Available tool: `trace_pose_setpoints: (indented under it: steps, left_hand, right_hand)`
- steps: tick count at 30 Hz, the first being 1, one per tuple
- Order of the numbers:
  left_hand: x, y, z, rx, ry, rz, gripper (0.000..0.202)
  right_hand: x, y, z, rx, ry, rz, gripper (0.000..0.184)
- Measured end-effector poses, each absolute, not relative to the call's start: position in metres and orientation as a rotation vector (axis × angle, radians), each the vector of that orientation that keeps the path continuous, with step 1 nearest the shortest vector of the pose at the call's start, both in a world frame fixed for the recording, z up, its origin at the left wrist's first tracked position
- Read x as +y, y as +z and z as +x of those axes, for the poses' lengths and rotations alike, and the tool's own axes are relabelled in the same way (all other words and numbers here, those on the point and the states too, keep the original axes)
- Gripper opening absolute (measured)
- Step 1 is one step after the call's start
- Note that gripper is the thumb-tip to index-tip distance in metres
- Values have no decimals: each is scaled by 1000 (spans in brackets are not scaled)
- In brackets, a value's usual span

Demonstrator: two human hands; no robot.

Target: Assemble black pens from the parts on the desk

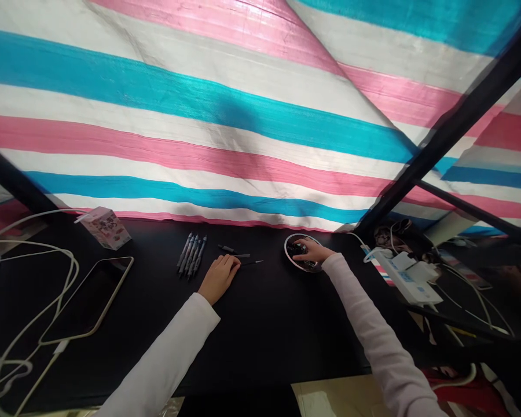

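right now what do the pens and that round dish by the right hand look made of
The pens look like plastic, going by the smooth barrels catching the light, though they are too small to be sure. The round dish has a pale, smooth, shiny rim, so plastic or glazed ceramic; this view can't settle which. The right hand covers much of it.

Glossy plastic pens [191,255], matt tabletop [278,324]
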State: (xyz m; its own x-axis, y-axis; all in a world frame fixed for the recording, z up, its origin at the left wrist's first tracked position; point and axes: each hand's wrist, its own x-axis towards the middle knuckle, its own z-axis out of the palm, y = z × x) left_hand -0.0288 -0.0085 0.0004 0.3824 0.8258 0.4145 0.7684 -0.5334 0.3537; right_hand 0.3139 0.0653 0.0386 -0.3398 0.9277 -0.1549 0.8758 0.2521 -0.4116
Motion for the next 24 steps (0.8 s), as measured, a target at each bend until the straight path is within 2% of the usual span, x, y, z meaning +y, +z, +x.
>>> trace_pose_setpoints:
  steps: [2,3,9,17,22,24]
  left_hand:
    - [-8,0,-29,1459,850,2525,18]
    - [-8,0,-29,1459,849,2524,18]
    - [-9,1,-28,1468,858,2531,19]
    - [-9,1,-28,1469,857,2530,19]
    - [-8,-1,-29,1460,874,2526,20]
    - [-9,-1,-29,1469,864,2525,19]
  right_hand:
    - [61,37,315,-2419,636,-1780,76]
    - [59,36,315,-2428,615,-1792,77]
    - [54,29,315,-2411,545,-1693,51]
    - [60,33,319,-2359,570,-1683,46]
    - [60,43,328,-2346,809,-1728,49]
    - [60,46,331,-2312,917,-1731,41]
